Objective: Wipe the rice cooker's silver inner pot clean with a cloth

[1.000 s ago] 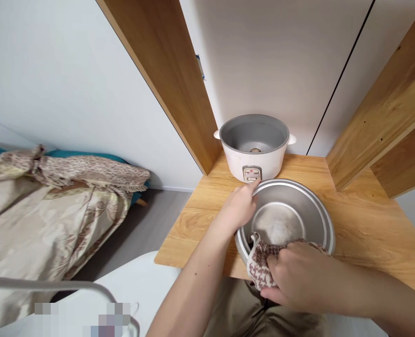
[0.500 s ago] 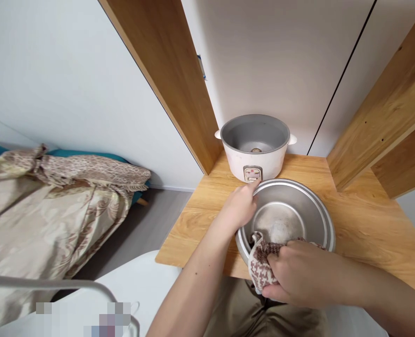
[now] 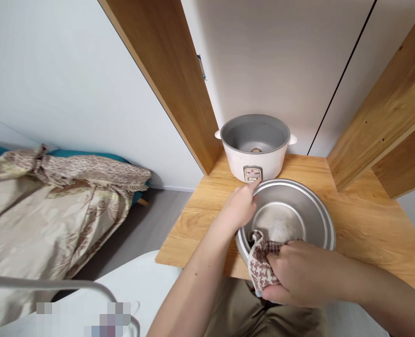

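From where I stand, little has changed: less cloth point(image 3: 261, 264) shows past the right hand point(image 3: 298, 271), clamped on it, so the rubbing seems confined to the near rim. The left hand point(image 3: 242, 206) grips the left rim of the metal bowl point(image 3: 312, 215), right of centre, lying between both hands.

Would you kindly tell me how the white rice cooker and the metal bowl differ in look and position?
The rice cooker is white outside; the metal bowl is silver.
The rice cooker has a front panel and side handles; the metal bowl shows neither.
The rice cooker stands farther back; the metal bowl is in front.
Both are round and open-topped.
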A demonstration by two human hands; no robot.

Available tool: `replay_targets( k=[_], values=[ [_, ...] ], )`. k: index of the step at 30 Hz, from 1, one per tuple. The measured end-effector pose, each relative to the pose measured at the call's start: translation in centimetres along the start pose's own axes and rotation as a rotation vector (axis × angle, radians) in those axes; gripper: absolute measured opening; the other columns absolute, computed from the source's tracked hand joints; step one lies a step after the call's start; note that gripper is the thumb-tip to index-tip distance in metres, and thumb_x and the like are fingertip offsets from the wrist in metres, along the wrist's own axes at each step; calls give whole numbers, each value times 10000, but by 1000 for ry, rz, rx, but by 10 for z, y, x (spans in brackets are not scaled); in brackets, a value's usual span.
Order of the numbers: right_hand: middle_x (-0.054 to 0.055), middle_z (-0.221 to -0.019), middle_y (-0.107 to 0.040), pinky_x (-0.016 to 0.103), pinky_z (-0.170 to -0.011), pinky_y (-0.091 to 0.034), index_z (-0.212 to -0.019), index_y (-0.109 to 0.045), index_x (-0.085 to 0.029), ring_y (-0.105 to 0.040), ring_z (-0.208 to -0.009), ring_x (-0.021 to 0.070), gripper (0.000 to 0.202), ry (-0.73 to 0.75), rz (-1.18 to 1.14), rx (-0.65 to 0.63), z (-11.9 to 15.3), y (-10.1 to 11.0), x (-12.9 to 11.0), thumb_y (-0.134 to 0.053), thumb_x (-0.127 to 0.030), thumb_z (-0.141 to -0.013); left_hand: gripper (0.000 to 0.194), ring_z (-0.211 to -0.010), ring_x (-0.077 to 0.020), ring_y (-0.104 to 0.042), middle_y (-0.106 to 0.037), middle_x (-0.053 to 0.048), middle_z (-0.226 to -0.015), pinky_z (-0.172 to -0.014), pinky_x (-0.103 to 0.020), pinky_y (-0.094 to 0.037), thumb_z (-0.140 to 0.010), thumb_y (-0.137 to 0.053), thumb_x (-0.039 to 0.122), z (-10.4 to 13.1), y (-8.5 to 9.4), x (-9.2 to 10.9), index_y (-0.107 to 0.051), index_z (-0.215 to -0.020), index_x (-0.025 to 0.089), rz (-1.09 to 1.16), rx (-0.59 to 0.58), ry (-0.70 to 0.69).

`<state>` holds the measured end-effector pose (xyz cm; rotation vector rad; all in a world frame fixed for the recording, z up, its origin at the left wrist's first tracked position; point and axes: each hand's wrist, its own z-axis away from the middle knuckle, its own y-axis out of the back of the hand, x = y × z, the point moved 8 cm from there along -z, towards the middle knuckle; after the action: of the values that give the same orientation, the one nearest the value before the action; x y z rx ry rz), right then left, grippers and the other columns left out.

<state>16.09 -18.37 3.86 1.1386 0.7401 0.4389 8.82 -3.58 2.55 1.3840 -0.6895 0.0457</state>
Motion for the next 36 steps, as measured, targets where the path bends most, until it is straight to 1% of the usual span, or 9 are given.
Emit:
replay_targets(
  k=[3, 7, 10, 15, 20, 24, 27, 31, 36],
  values=[
    [88, -692, -740, 366, -540, -358, -801, -694, -173, -690, -598, 259, 528, -33, 147, 12, 1, -7, -4, -566, -625, -1042, 592, -1294, -327, -688, -714, -163, -1413, -1079, -412, -531, -970, -543, 107, 0, 0, 0, -553, -1554, 200, -1, 4, -5],
    [77, -662, -727, 349, -526, -357, -790, -691, -174, -679, -564, 251, 533, -43, 217, 35, 4, -13, -9, -593, -641, -1027, 585, -1308, -336, -680, -699, -164, -1436, -1099, -424, -524, -973, -539, 108, 0, 0, 1, -558, -1553, 186, 2, 4, -3],
    [72, -697, -742, 344, -532, -357, -834, -698, -174, -686, -592, 247, 495, -61, 110, 19, 3, -10, -1, -625, -631, -1010, 589, -1311, -332, -679, -697, -152, -1443, -1103, -420, -524, -974, -538, 106, 1, 1, 2, -556, -1555, 198, 3, 5, -2],
    [42, -874, -793, 309, -646, -426, -965, -711, -193, -719, -742, 217, 288, 11, -130, -13, 0, 0, 4, -687, -479, -988, 572, -1290, -354, -688, -709, -168, -1419, -1094, -447, -530, -975, -527, 109, 1, 1, 1, -568, -1542, 179, 10, 7, 4],
    [91, -753, -766, 340, -606, -423, -869, -724, -165, -714, -666, 260, 507, -65, 94, -16, 2, -8, 1, -623, -642, -1006, 579, -1290, -327, -689, -715, -148, -1415, -1092, -418, -535, -975, -533, 118, 1, 2, 0, -564, -1547, 207, 11, 3, 9],
    [89, -685, -740, 342, -535, -372, -811, -703, -167, -692, -587, 254, 520, -49, 201, 25, 4, -10, -8, -609, -634, -1020, 585, -1297, -319, -686, -712, -140, -1424, -1100, -408, -531, -975, -541, 115, 2, 3, 2, -563, -1550, 216, 3, -7, 26],
    [82, -714, -754, 338, -530, -360, -850, -710, -169, -701, -610, 251, 473, -73, 91, 14, 3, -7, -1, -641, -612, -1004, 589, -1308, -325, -679, -700, -145, -1440, -1105, -413, -527, -972, -535, 109, 2, 3, 3, -559, -1552, 202, 12, -3, 11],
    [57, -826, -788, 316, -588, -398, -933, -720, -182, -718, -692, 223, 341, -24, -95, -11, 1, -3, 2, -681, -517, -985, 591, -1302, -324, -683, -700, -155, -1437, -1107, -416, -525, -966, -531, 102, 2, 2, 1, -559, -1550, 192, 14, -1, 8],
    [84, -687, -743, 331, -554, -403, -807, -711, -165, -682, -593, 235, 499, -52, 129, 12, 1, -9, -3, -611, -603, -1026, 582, -1312, -317, -679, -702, -152, -1436, -1104, -406, -525, -970, -534, 106, 1, 1, 0, -565, -1544, 199, 21, 9, -2]
  ],
)
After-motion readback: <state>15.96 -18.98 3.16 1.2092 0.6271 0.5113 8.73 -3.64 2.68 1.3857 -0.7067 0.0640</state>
